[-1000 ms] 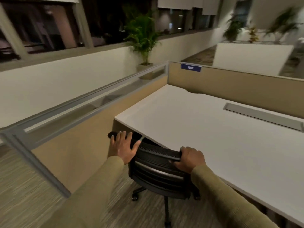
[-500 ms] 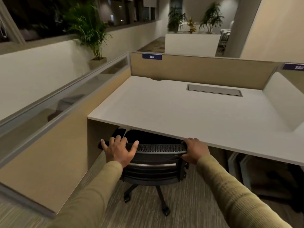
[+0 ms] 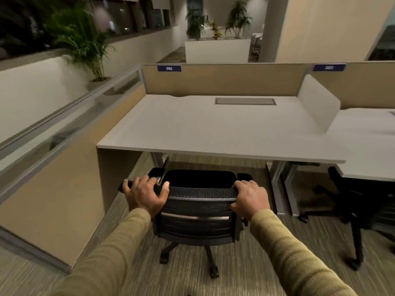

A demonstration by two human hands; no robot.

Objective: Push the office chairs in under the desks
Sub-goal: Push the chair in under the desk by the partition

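Note:
A black mesh-backed office chair (image 3: pixel 198 212) stands in front of the white desk (image 3: pixel 213 129) marked 382, its seat just short of the desk's front edge. My left hand (image 3: pixel 145 194) grips the top left corner of the backrest. My right hand (image 3: pixel 250 198) grips the top right corner. Both armrests show past my fingers, and the wheeled base rests on the carpet below.
A tan partition with a glass top (image 3: pixel 64 159) runs along the left. A second black chair (image 3: pixel 363 212) sits partly under the neighbouring desk (image 3: pixel 367 146) on the right. Desk legs (image 3: pixel 277 189) stand right of the chair. A potted plant (image 3: pixel 85 43) is beyond the partition.
My view has swung to face the desk squarely. The chair has turned square to the desk and now sits farther out from under its edge, with both hands still on the backrest.

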